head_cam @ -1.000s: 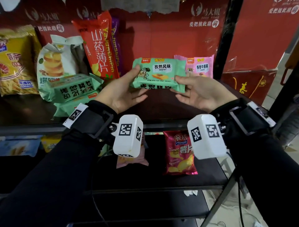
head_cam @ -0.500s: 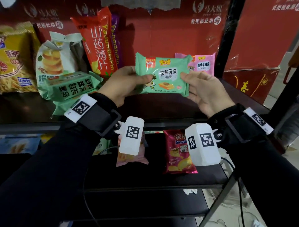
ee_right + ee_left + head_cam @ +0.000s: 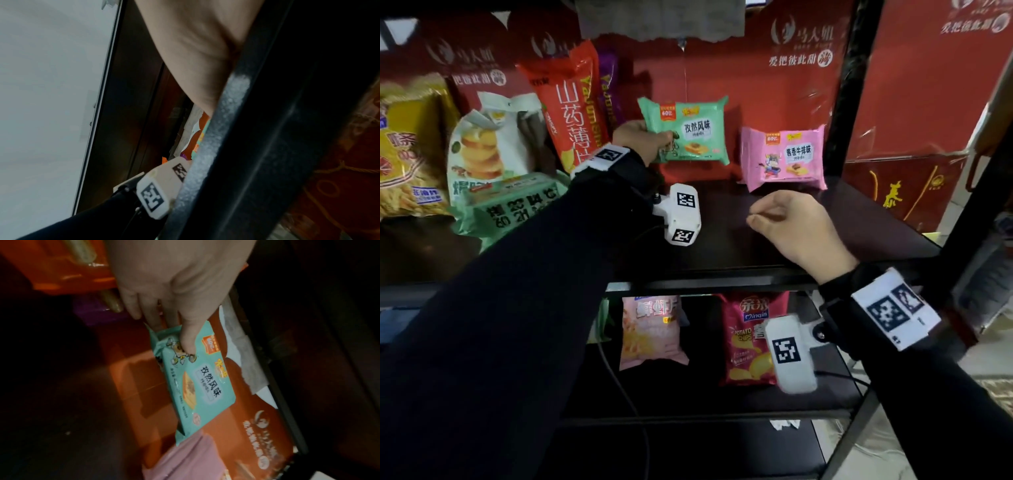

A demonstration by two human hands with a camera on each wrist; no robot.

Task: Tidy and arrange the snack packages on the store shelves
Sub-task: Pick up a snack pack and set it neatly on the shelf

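Note:
A green snack pack point(image 3: 688, 132) stands upright against the red back panel of the upper shelf point(image 3: 825, 236). My left hand point(image 3: 645, 140) pinches its left edge, thumb on the front and fingers behind, as the left wrist view shows on the same green snack pack point(image 3: 197, 379). A pink snack pack point(image 3: 784, 159) stands upright just to its right, apart from it. My right hand point(image 3: 780, 222) hovers over the front of the shelf, fingers loosely curled, holding nothing. In the right wrist view only my palm point(image 3: 195, 48) shows.
An orange-red bag point(image 3: 571, 106), a purple bag behind it, white-green bags point(image 3: 489, 147), a lying green pack point(image 3: 513, 205) and a yellow bag point(image 3: 407, 150) crowd the left. Pink point(image 3: 650, 332) and red chip bags point(image 3: 750, 339) stand below. A black post point(image 3: 849, 85) bounds the right.
Both hands held the green pack in front; the left hand has since carried it back and stood it against the panel. The right hand let go and drew back toward the shelf front.

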